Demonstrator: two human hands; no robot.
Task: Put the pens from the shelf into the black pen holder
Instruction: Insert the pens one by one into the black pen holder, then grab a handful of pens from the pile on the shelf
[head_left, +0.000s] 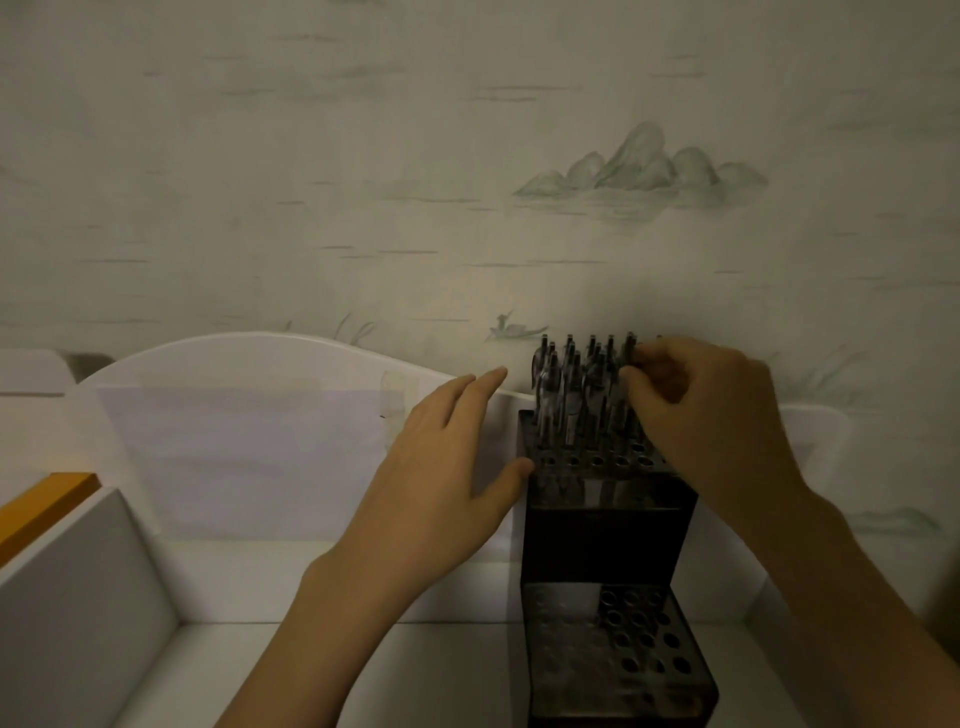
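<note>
Black plastic with rows of round holes: the holder (602, 525) is a two-step block standing on the white shelf (457, 670), its upper tier back near the wall (363, 182), its lower tier close to the person. Pens (576, 395) stand upright in the back rows of the upper tier; the front row of that tier and, as far as I can see, the whole lower tier are unfilled. No loose pens are visible on the shelf in this view.

At the right end of the pen cluster, the right hand (701, 400) has its fingers curled in, the grip seemingly closed on one pen top, though the dim light and the hand itself hide exactly which pen it has. The left hand (447, 462) lies flat with fingers straight, holding nothing, its thumb touching the holder's upper left corner.

To seat this pen well, I would keep the left thumb pressed there so the tall block does not tip or slide. The pen should go straight down its hole, not at a slant, or it will knock its neighbours. Release only once it bottoms out. Crowding at the back is the risk; the open front row looks easier for whatever follows.
</note>
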